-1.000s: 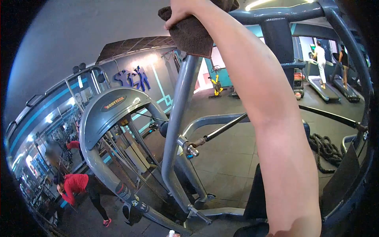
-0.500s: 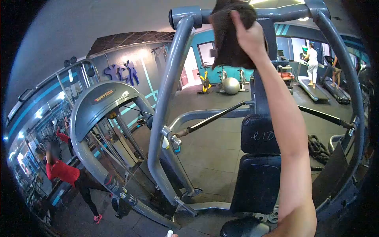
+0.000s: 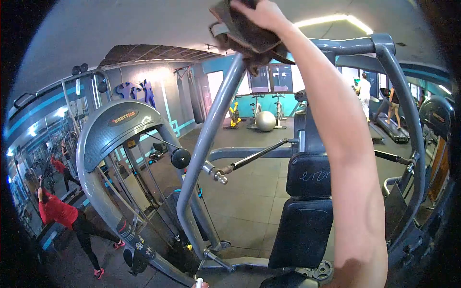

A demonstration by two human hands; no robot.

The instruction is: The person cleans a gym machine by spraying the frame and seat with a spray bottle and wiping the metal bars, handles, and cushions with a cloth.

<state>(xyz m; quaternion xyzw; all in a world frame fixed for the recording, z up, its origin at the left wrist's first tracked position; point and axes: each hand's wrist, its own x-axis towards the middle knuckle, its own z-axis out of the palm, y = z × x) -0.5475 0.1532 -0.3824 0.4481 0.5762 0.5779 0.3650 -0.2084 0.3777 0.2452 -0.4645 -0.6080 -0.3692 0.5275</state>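
My right hand (image 3: 263, 17) is raised at the top of the view, its fingers closed on a dark brown cloth (image 3: 249, 36). The cloth bunches over the upper left corner of the grey machine frame (image 3: 211, 139), hiding that corner. My right arm reaches up across the black padded seat (image 3: 302, 230) and backrest. At the bottom edge only a bit of my left hand (image 3: 205, 285) shows, beside a small white nozzle-like piece (image 3: 199, 282) that it seems to grip. The rest of that piece is out of view.
A weight-stack machine (image 3: 125, 120) stands close on the left. Beyond it a person in a red top (image 3: 60, 209) leans forward near the mirrors. A silver exercise ball (image 3: 265, 121) and stationary bikes are at the back. People use treadmills (image 3: 394, 127) at the far right.
My right hand and the cloth have moved left along the top bar to the frame's corner. The view has turned slightly right. The white piece stays at the bottom edge.
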